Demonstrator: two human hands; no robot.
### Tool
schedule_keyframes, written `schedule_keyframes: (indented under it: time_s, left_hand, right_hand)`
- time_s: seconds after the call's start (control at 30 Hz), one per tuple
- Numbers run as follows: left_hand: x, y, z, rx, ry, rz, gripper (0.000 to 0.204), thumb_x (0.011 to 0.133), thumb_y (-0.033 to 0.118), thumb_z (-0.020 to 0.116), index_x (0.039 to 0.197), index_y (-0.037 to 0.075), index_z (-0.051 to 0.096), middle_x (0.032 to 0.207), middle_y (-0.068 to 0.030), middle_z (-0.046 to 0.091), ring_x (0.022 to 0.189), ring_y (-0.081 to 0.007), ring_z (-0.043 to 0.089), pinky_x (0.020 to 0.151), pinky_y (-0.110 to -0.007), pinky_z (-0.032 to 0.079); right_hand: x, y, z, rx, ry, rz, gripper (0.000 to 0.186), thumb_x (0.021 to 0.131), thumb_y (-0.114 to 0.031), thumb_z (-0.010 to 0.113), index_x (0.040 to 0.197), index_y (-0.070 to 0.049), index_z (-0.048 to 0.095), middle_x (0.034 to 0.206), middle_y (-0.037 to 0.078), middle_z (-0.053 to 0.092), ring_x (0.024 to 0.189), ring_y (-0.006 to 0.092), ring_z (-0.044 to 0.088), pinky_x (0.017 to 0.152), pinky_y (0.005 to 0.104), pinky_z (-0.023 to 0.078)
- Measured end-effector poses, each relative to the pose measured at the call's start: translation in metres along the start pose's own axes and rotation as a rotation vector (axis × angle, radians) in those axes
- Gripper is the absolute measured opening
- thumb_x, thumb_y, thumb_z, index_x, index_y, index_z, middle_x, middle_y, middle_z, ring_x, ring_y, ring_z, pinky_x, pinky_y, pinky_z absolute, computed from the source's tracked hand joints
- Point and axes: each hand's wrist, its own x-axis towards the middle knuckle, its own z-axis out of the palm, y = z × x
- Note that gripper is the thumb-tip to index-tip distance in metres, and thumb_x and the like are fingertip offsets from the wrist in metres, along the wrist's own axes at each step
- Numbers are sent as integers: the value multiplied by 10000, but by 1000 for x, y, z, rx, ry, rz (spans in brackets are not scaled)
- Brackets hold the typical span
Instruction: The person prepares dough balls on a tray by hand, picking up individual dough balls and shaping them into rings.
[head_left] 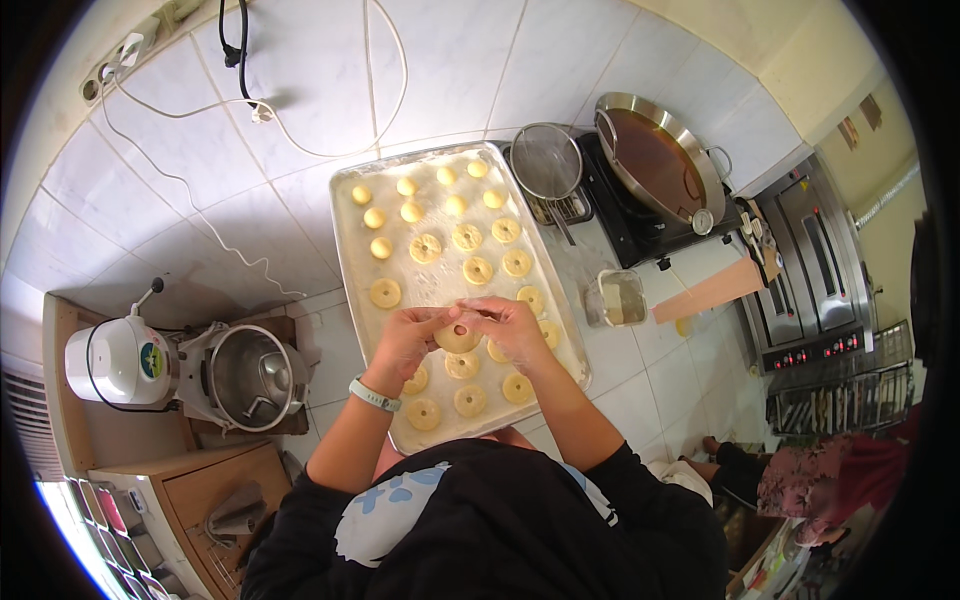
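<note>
Pinching one ring of dough (458,338) between both sets of fingertips, we hold it just above the near half of the floured tray (350,215). Our left hand (408,335) closes on its left edge and our right hand (510,325) on its right edge, fingers together on the dough, with the hole showing between them. A pale band sits on our left wrist.

We judge that the shaping step is in hand: the ring is being stretched or evened out before it joins the others. The next move calls for a soft touch, so the hole keeps round, and for a free spot on the tray, which looks easiest to find along the left side, where the flour lies bare.

Counting the tray, we make out about seven small plain balls at the far end, with no hole, and about twelve finished rings laid in rows, besides the one we hold; a few under our hands are partly hidden, so the count is rough.

Beyond the tray stand one round mesh strainer (546,160), one wide pan of dark oil (655,155) on a black burner, and one clear tub (616,297). To our left we see one mixer with a steel bowl (245,375); to our right, one oven (815,265).
</note>
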Motion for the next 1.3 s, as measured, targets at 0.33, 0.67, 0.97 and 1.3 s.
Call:
schedule_keyframes:
  time_s: [0.33, 0.67, 0.97, 1.3]
  left_hand:
    - [3, -4, 1, -16, 62, 32, 286, 824, 219, 687, 958, -30, 647, 854, -81, 665, 780, -147, 636, 718, -272, 506]
    - [-6, -25, -46, 118, 390, 247, 342, 849, 181, 654, 1063, -78, 591, 1007, -114, 637, 941, -183, 616, 824, -289, 497]
    - [-32, -48, -83, -113, 521, 233, 297, 872, 189, 620, 1042, -53, 594, 1009, -120, 634, 964, -219, 615, 880, -328, 472]
    - [-53, -66, -119, -251, 701, 359, 252, 882, 178, 605, 997, -45, 598, 964, -122, 642, 911, -223, 626, 845, -327, 495]
  right_hand:
    - [10, 3, 2, 14, -93, 81, 320, 801, -59, 672, 1102, 27, 603, 992, 78, 647, 872, 122, 615, 760, 239, 494]
    - [91, 81, -27, 66, -109, 473, 335, 767, -44, 681, 1092, -4, 610, 953, 45, 656, 834, 118, 623, 723, 250, 505]
    - [153, 108, -9, -629, -150, 100, 374, 721, -15, 679, 1088, 0, 609, 914, 50, 657, 789, 148, 622, 679, 300, 490]
    - [38, -15, -178, -1211, 509, 131, 184, 726, -29, 583, 894, -15, 658, 861, 189, 653, 782, 319, 634, 684, 359, 498]
